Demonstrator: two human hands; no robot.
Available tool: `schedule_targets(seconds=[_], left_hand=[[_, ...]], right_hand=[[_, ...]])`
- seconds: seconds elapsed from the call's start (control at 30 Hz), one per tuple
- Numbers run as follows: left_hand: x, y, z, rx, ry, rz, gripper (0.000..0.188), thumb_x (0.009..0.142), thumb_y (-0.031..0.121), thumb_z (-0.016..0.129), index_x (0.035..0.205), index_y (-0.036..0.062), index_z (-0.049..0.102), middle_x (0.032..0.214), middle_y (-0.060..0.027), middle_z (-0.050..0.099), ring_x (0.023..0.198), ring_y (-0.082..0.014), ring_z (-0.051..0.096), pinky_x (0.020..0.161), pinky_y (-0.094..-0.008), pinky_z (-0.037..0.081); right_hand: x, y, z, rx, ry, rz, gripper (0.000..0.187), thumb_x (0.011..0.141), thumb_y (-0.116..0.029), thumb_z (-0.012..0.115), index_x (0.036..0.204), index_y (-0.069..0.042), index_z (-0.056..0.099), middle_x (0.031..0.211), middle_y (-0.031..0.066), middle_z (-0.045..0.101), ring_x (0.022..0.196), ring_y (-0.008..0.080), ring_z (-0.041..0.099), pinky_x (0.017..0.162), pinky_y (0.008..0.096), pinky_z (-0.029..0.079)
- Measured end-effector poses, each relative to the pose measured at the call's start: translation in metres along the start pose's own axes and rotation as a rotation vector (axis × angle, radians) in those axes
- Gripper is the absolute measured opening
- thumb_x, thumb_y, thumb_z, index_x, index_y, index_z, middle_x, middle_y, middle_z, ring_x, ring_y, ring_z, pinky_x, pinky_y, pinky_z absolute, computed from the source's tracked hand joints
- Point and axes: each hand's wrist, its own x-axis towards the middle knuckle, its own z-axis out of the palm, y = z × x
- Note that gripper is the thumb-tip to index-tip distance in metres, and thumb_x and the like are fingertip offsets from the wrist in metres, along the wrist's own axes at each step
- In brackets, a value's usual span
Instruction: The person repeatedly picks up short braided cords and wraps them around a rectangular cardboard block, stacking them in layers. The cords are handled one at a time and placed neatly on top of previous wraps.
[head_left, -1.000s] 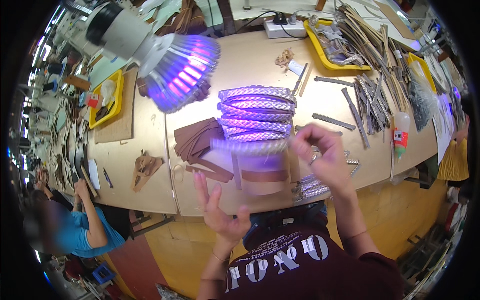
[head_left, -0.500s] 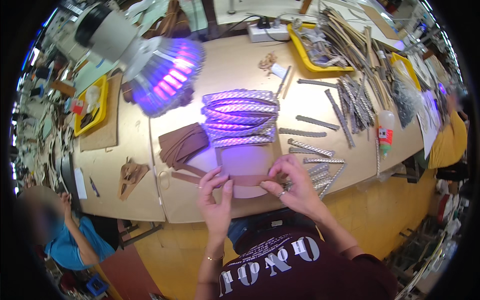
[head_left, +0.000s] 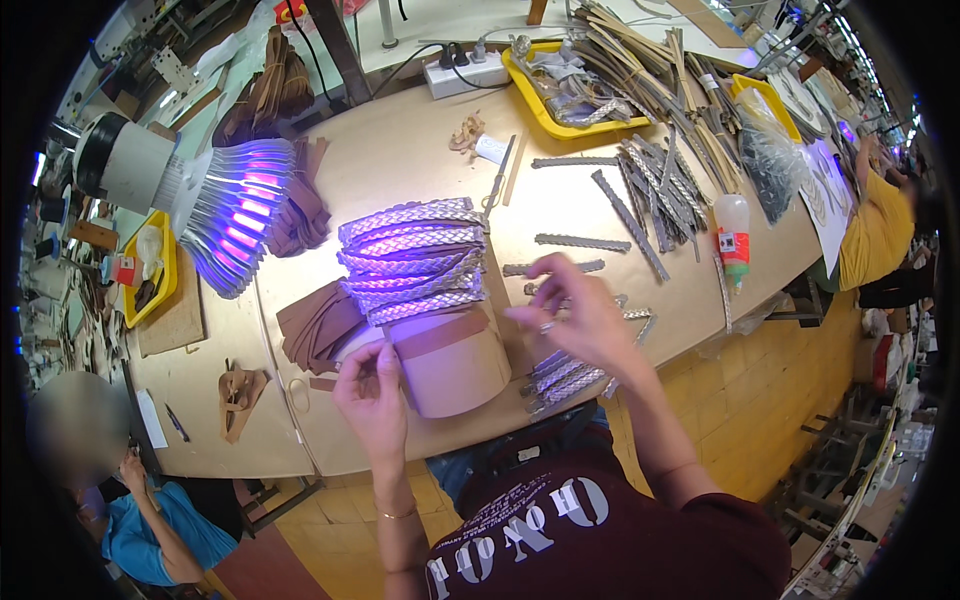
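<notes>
A flat brown strip [head_left: 440, 336] lies across a curved tan form [head_left: 455, 378], just below several silver braided strips [head_left: 412, 262] laid side by side. At the form's left edge my left hand [head_left: 368, 402] is closed, thumb and index finger at the left end of the brown strip. My right hand [head_left: 585, 318] is raised off the form to its right. Its thumb and fingers are apart, with nothing visible between them. A fan of brown strips [head_left: 318, 325] lies just beyond my left hand. Loose braided pieces [head_left: 570, 380] lie below my right hand.
A finned lamp [head_left: 235, 215] glows purple at left. Grey braided strips [head_left: 660, 195], a glue bottle [head_left: 733, 240] and a yellow tray [head_left: 560, 130] lie right and far. Scissors [head_left: 495, 185] rest beyond the form. Co-workers sit at left, in a blue shirt [head_left: 170, 530], and far right.
My right hand has let go of the brown strip and lifted up. The strip, held between both hands before, now lies across the form. The view has shifted, so the lamp appears farther left.
</notes>
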Motion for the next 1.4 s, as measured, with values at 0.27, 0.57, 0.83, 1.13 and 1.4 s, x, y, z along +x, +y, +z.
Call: schedule_targets(seconds=[0.27,0.57,0.83,1.13,1.4], left_hand=[[-0.032,-0.003,-0.016,0.104,0.28,0.113,0.022,0.094,0.0,0.055,0.115,-0.0026,0.058,0.109,-0.0092,0.059,0.095,-0.0142,0.054,0.083,-0.0285,0.045],[-0.056,0.02,-0.009,0.271,0.205,0.357,0.018,0.089,-0.004,0.056,0.106,-0.0018,0.06,0.114,-0.0143,0.058,0.097,-0.0194,0.056,0.086,-0.0301,0.045],[-0.059,0.037,-0.002,0.069,-0.008,0.318,0.017,0.089,-0.003,0.057,0.106,-0.003,0.06,0.11,-0.0154,0.061,0.099,-0.0221,0.061,0.091,-0.0332,0.047],[-0.027,0.083,0.028,-0.376,-0.177,0.085,0.042,0.094,-0.001,0.056,0.133,-0.0065,0.042,0.116,-0.0212,0.063,0.107,-0.0225,0.063,0.087,-0.0314,0.053],[0.011,0.079,0.004,-0.502,-0.097,0.083,0.04,0.097,0.003,0.055,0.132,-0.0092,0.041,0.108,-0.0225,0.067,0.097,-0.0202,0.067,0.081,-0.0316,0.058]], right_hand=[[-0.007,0.075,-0.039,-0.332,0.357,-0.028,0.023,0.082,-0.018,0.073,0.1,-0.006,0.063,0.096,0.0117,0.06,0.093,0.0306,0.059,0.081,0.0403,0.047],[0.034,0.091,-0.032,-0.507,0.311,-0.034,0.018,0.085,-0.017,0.07,0.099,-0.008,0.064,0.101,0.0094,0.059,0.103,0.0286,0.055,0.091,0.0415,0.038],[0.019,0.048,-0.051,0.286,0.107,0.023,0.014,0.09,-0.011,0.066,0.1,-0.002,0.064,0.082,0.0059,0.066,0.073,0.0127,0.062,0.065,0.0277,0.048],[-0.005,-0.06,-0.022,0.754,-0.484,-0.05,0.025,0.093,-0.006,0.062,0.117,0.004,0.061,0.087,0.0079,0.069,0.071,0.0114,0.064,0.066,0.0233,0.053],[0.012,-0.075,-0.009,0.755,-0.556,-0.113,0.037,0.101,-0.022,0.051,0.125,0.006,0.057,0.106,0.0109,0.068,0.079,0.0134,0.066,0.076,0.0271,0.053]])
